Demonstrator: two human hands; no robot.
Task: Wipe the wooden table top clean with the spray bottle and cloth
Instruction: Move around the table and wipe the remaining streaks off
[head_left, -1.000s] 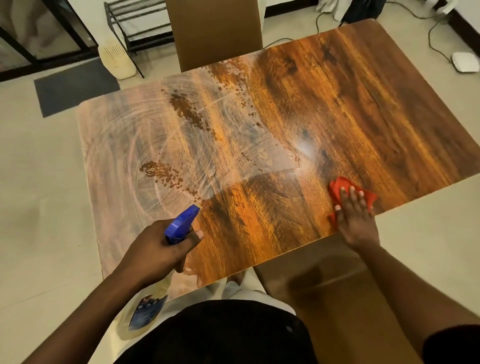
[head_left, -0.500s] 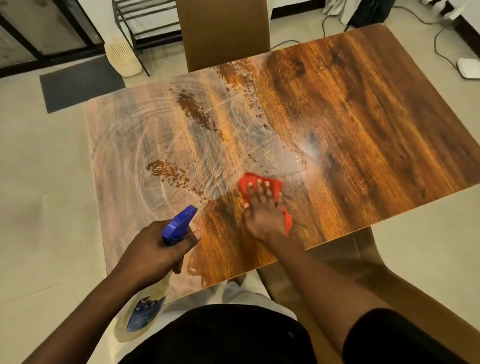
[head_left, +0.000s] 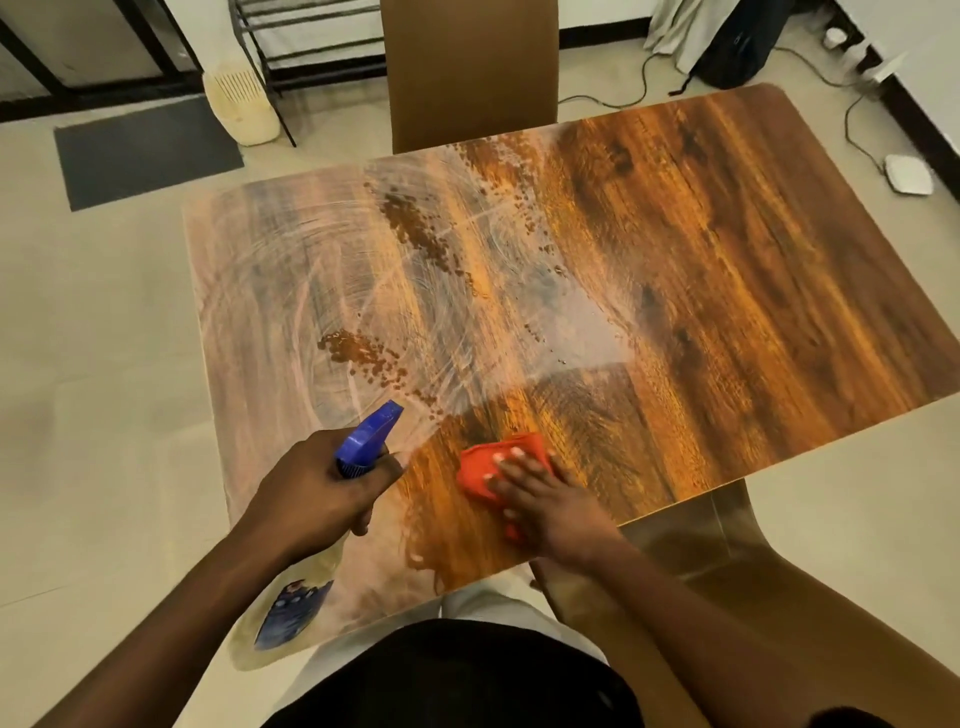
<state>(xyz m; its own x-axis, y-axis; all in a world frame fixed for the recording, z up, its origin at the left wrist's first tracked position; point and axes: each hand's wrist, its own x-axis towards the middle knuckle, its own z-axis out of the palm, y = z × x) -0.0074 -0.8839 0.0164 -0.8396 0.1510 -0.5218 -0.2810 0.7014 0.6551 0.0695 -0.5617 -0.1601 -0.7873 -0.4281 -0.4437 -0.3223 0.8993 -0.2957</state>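
Counter: the glossy rectangular wood-grain counter (head_left: 727, 291) fills most of the view; its left half is hazy with pale circular wipe streaks and dark patches of spray droplets, its right half is a clear deep brown.
Far chair: a tan high-backed chair (head_left: 470, 73) stands at the counter's far edge.
Near chair: a second tan chair seat (head_left: 727, 540) sits at the near right corner, partly under the counter.
Floor mat: a dark grey rectangular mat (head_left: 145, 150) lies on the pale tiled floor beyond the far left corner.
Spray bottle: the clear plastic spray bottle with a blue trigger head (head_left: 370, 435) is held above the near left part of the counter, nozzle pointing away from the person; its labelled body hangs below the wrist.
Left hand: the left hand (head_left: 317, 493) is wrapped tight around the bottle's neck.
Right hand: the right hand (head_left: 550, 506) lies flat, fingers spread, pressing on the cloth.
Cloth: the crumpled red-orange cloth (head_left: 483, 467) rests on the counter near its front edge, just right of the bottle.
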